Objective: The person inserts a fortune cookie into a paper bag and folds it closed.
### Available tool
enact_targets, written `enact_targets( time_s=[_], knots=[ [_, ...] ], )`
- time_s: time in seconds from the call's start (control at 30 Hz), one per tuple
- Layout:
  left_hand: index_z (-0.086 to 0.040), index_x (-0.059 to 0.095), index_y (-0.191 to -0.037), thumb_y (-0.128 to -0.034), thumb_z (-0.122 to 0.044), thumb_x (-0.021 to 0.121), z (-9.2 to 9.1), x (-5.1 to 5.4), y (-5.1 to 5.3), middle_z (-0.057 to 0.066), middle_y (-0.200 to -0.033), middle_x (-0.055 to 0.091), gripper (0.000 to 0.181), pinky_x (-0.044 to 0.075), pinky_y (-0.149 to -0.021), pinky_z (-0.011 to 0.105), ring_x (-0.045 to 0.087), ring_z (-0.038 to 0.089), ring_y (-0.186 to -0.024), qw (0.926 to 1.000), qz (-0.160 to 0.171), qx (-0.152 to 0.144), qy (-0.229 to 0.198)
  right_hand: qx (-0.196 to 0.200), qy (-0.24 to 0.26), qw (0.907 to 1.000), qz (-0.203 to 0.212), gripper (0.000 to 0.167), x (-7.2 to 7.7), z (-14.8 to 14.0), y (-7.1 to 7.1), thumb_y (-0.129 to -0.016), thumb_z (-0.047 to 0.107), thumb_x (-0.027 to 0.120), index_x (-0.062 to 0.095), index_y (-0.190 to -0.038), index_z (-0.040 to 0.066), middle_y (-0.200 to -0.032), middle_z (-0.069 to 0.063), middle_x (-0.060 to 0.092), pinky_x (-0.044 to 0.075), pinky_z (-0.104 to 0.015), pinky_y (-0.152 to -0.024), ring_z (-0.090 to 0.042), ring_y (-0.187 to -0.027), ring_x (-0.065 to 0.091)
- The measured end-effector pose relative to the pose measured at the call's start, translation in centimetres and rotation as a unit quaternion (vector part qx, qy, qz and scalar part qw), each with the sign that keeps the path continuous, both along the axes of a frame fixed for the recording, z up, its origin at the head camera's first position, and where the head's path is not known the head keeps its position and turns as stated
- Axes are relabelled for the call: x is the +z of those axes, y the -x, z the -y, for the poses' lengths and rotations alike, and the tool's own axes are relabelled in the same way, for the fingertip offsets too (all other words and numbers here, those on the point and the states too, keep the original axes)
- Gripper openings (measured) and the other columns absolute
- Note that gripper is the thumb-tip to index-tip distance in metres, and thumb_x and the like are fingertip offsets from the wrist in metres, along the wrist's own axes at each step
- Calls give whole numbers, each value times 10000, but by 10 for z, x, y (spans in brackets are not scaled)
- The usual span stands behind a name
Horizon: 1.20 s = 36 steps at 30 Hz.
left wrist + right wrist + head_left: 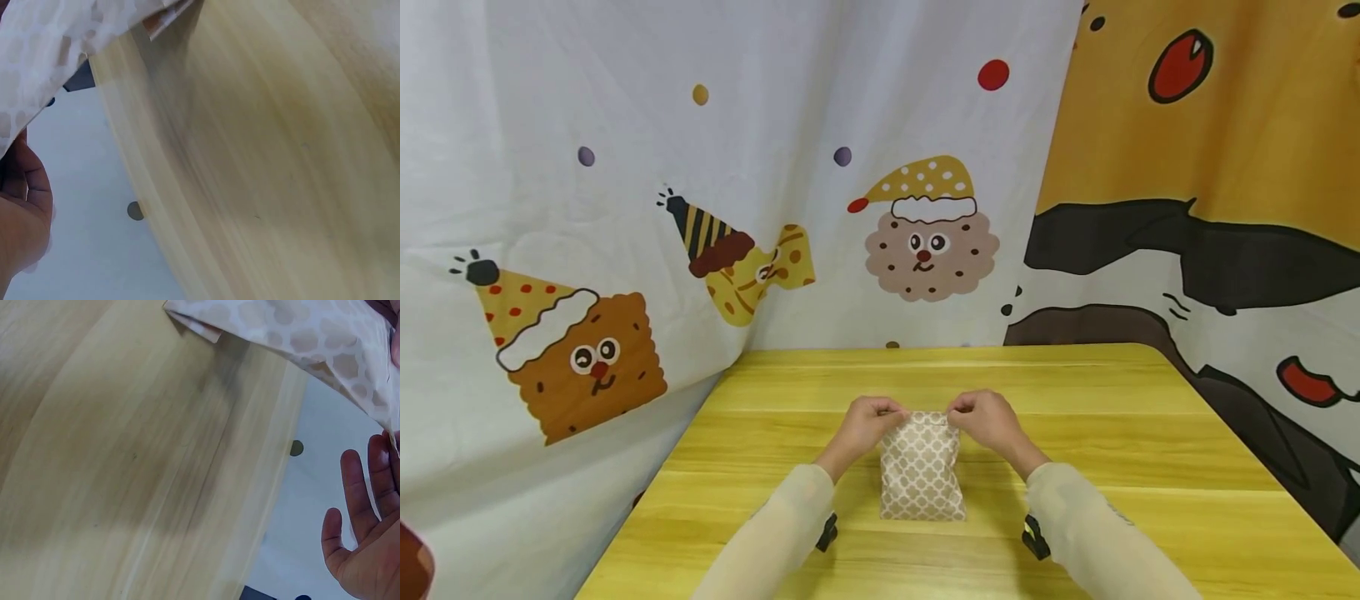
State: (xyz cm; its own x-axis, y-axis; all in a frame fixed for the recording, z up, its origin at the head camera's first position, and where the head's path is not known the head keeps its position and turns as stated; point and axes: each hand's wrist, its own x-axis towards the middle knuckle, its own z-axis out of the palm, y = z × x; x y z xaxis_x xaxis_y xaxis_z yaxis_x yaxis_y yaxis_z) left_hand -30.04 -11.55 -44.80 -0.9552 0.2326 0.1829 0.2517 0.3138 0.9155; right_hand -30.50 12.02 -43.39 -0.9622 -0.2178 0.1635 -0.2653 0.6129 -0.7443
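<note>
A beige paper bag with a white lattice pattern stands upright on the wooden table, in front of me. Its upper edge looks folded into a narrow band. My left hand pinches the top left corner between thumb and fingers, while my right hand pinches the top right corner. In the left wrist view the bag slants across the upper left, above the curled left hand. From the right wrist, several fingers of the right hand spread away below the bag's edge. The bag's inside is hidden.
The yellow wood-grain table reaches back to a white curtain printed with cartoon biscuits. Dark wrist devices hang below both sleeves. The table's far edge shows in both wrist views.
</note>
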Motion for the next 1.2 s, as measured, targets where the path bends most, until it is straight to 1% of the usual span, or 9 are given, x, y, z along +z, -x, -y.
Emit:
enact_targets(
  time_s=[0.13, 0.27, 0.37, 0.47, 0.57, 0.67, 0.77, 1.0, 1.2],
  knots=[
    [-75, 767, -903, -947, -192, 695, 3, -3, 1, 32, -875, 715, 144, 470, -640, 292, 531, 140, -698, 9998, 90, -34, 162, 34, 7, 9999, 113, 133, -2, -3, -1, -896, 158, 652, 776, -860, 187, -877, 62, 704, 479, -341, -686, -150, -732, 572],
    [-80, 769, -919, -949, -205, 695, 12, -5, 2, 14, -892, 719, 149, 507, -679, 289, 579, 133, -746, 9997, 149, -81, 175, 120, -66, 9999, 62, 161, -5, -10, -1, -903, 163, 635, 751, -794, 188, -788, 64, 673, 452, -333, -664, -143, -656, 528],
    [-67, 770, -930, -949, -190, 691, 24, -8, 4, 23, -919, 720, 147, 519, -715, 301, 602, 156, -799, 9997, 191, 166, 77, -66, -27, 10000, 55, 248, -9, -22, 0, -916, 141, 604, 657, -674, 159, -613, 48, 533, 370, -320, -605, -141, -541, 380],
    [-53, 769, -934, -945, -184, 694, 36, -10, 7, 45, -913, 713, 151, 500, -703, 314, 581, 183, -791, 9985, 252, 479, -32, -291, 176, 9993, 171, 286, -12, -32, 1, -935, 130, 573, 558, -650, 113, -562, 0, 370, 306, -320, -583, -169, -528, 258],
    [-35, 763, -955, -948, -197, 692, 40, -10, 8, 63, -936, 711, 176, 509, -726, 346, 589, 203, -816, 9986, 323, 409, -80, -279, 516, 9976, 364, 222, -13, -30, 3, -980, 173, 575, 668, -800, 81, -675, 9, 525, 410, -329, -619, -160, -594, 437],
    [-40, 760, -972, -954, -216, 685, 34, -8, 8, 52, -972, 717, 192, 534, -782, 368, 627, 202, -878, 9991, 380, 130, -110, -40, 1036, 9922, 694, 275, -12, -17, 3, -1005, 271, 591, 717, -1114, 51, -989, -69, 680, 517, -441, -810, -255, -879, 639],
    [-54, 761, -965, -958, -220, 680, 24, -7, 7, 34, -972, 721, 185, 540, -797, 353, 640, 174, -881, 9992, 382, -71, -123, 92, 1394, 9856, 953, 409, -12, -1, 2, -995, 360, 609, 676, -1248, 46, -1167, -93, 675, 481, -506, -948, -284, -1043, 642],
    [-95, 765, -959, -951, -233, 686, 9, -2, 5, 7, -936, 715, 159, 529, -768, 336, 630, 165, -855, 9992, 365, -118, 137, 31, 1699, 9821, 812, 170, -17, 15, 1, -966, 189, 666, 761, -1011, 55, -991, -49, 711, 536, -369, -788, -184, -888, 634],
    [-165, 753, -1016, -954, -283, 682, -4, 9, 6, -46, -983, 695, 152, 530, -784, 329, 624, 137, -893, 9965, 246, -120, 792, 70, 1701, 9836, 591, 141, -18, 18, -3, -963, 179, 673, 768, -980, 75, -957, -38, 711, 522, -303, -691, -181, -827, 627]
  ],
)
